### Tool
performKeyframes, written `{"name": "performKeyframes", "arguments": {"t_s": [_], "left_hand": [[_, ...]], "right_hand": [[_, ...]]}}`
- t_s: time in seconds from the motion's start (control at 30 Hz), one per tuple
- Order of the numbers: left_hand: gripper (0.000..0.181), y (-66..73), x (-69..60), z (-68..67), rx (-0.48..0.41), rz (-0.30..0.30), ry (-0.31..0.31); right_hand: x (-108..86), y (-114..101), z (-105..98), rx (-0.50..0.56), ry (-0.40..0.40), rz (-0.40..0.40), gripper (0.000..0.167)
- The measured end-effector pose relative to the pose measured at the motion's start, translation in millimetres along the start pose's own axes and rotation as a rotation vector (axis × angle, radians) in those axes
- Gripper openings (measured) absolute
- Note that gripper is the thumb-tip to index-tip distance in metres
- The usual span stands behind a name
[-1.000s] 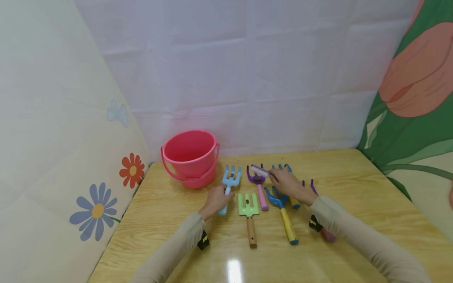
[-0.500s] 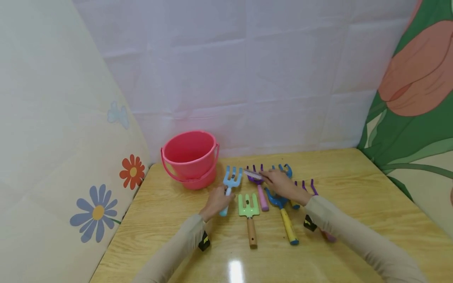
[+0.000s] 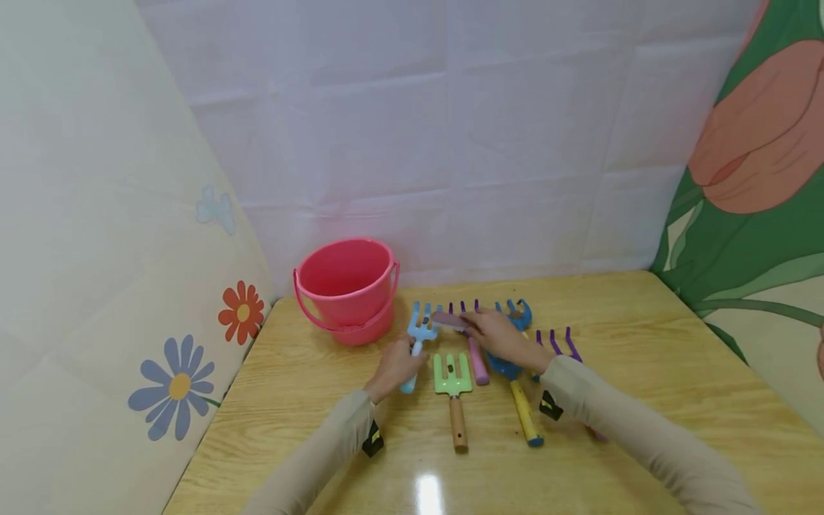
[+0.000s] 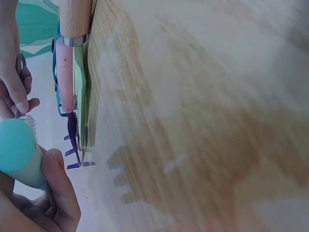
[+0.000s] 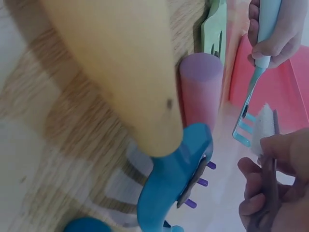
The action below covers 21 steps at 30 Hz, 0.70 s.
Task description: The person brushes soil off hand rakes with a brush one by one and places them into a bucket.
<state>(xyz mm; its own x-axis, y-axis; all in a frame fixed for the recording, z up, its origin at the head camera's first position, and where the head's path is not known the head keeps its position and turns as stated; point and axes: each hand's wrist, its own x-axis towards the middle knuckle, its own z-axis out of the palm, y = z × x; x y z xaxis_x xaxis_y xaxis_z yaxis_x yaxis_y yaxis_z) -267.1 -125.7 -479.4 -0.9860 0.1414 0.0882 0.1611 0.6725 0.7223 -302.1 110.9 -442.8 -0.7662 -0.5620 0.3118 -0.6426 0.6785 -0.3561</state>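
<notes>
Fingers curled round its handle, your left hand (image 3: 394, 366) holds a light-blue hand fork (image 3: 421, 333) above the desk (image 3: 257, 422), near a pink bucket (image 3: 352, 309). Your right hand (image 3: 505, 337), fingers closed on a white-bristled brush (image 5: 264, 129), brings bristles beside the tines; whether they touch is unclear. A green fork (image 3: 453, 382) lies nearby.

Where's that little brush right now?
In the head view, the brush is in the person's right hand, to the right of the pink bucket and close to the light blue fork in the left hand.
</notes>
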Motion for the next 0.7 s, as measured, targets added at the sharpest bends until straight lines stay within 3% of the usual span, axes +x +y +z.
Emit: {"name": "performKeyframes", "arguments": {"t_s": [0.4,0.7], "left_hand": [[0.021,0.3,-0.6,1.2,0.033,-0.001,0.009],[0.023,-0.2,-1.0,1.8,0.027,-0.004,0.015]], "right_hand": [[6.4,-6.3,6.4,-0.075,0.044,0.027,0.039],[10.1,-9.5,8.5,-0.064,0.026,0.038,0.042]]}}
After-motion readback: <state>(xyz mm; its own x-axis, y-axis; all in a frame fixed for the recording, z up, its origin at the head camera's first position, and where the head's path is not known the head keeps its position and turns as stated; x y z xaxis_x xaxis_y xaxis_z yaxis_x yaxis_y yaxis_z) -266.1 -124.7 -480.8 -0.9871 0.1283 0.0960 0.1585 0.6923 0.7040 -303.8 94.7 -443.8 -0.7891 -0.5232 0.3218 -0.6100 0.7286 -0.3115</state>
